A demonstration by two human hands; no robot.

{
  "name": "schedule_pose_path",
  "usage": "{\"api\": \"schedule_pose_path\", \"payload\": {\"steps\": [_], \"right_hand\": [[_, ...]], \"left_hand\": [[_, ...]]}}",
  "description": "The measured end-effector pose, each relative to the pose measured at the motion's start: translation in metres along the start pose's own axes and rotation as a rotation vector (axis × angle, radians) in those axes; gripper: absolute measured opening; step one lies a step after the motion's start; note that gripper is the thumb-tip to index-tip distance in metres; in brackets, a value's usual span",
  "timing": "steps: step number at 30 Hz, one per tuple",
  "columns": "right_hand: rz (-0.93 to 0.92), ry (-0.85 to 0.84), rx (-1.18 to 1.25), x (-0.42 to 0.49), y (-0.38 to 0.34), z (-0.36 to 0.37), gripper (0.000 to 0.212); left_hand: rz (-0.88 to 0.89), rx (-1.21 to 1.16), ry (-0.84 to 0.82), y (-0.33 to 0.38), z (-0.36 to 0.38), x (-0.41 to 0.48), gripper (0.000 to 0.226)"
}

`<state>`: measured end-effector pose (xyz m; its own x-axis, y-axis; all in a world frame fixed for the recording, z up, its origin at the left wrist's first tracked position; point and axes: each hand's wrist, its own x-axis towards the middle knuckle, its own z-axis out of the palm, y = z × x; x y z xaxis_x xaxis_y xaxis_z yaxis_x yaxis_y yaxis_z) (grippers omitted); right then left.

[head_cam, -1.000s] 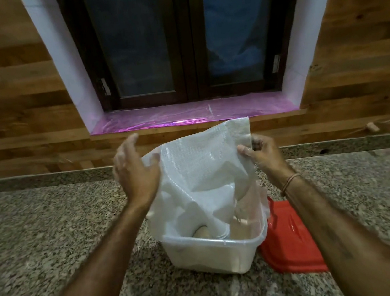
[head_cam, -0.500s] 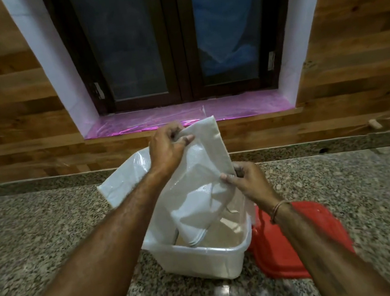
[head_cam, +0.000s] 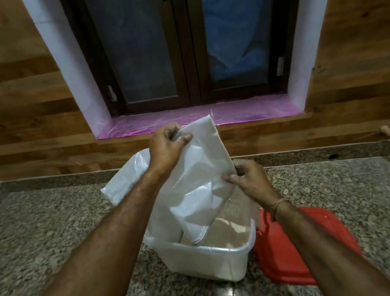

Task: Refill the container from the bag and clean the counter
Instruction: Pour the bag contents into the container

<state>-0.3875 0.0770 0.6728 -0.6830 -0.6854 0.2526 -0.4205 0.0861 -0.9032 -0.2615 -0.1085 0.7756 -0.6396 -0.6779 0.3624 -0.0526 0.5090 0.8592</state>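
A white woven bag [head_cam: 194, 183] hangs upended over a translucent plastic container [head_cam: 212, 262] on the granite counter [head_cam: 51, 238]. Its mouth dips inside the container, which holds pale brown powder [head_cam: 226, 233]. My left hand [head_cam: 166, 147] pinches the bag's raised bottom edge at the top. My right hand [head_cam: 248, 178] pinches the bag's right edge lower down. A loose flap of the bag sticks out to the left behind my left forearm.
A red lid [head_cam: 301, 250] lies flat on the counter just right of the container, partly under my right forearm. A wood-panelled wall and a window with a pink sill [head_cam: 246, 111] stand behind the counter.
My left hand went from flat against the bag's left side to gripping its top edge. My right hand slid down the right edge. The bag tipped further over the container.
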Motion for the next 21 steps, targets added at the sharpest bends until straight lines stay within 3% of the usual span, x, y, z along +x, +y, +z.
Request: {"api": "schedule_pose_path", "payload": {"steps": [1,4,5,9,14,18,21], "right_hand": [[-0.001,-0.011,-0.011,-0.002,-0.002,0.0,0.025],[0.045,-0.134,0.008,-0.006,0.0,-0.007,0.046],[0.064,-0.163,-0.028,-0.006,0.002,-0.008,0.045],[0.073,-0.018,-0.291,-0.003,0.013,-0.003,0.007],[0.061,0.057,-0.423,-0.012,0.015,0.0,0.017],[0.039,0.076,-0.509,-0.014,0.012,0.004,0.006],[0.068,-0.037,-0.204,-0.016,0.009,0.003,0.04]], "left_hand": [[0.008,-0.003,0.01,-0.001,0.001,-0.001,0.017],[-0.026,-0.05,0.063,-0.004,-0.004,0.001,0.018],[-0.044,-0.08,0.085,-0.003,-0.007,0.002,0.016],[-0.076,-0.105,0.145,-0.001,-0.014,0.009,0.016],[-0.089,-0.092,0.188,-0.007,-0.016,0.004,0.022],[-0.102,-0.045,0.26,-0.012,-0.024,0.001,0.022],[-0.071,-0.016,0.218,-0.011,-0.021,-0.003,0.022]]}}
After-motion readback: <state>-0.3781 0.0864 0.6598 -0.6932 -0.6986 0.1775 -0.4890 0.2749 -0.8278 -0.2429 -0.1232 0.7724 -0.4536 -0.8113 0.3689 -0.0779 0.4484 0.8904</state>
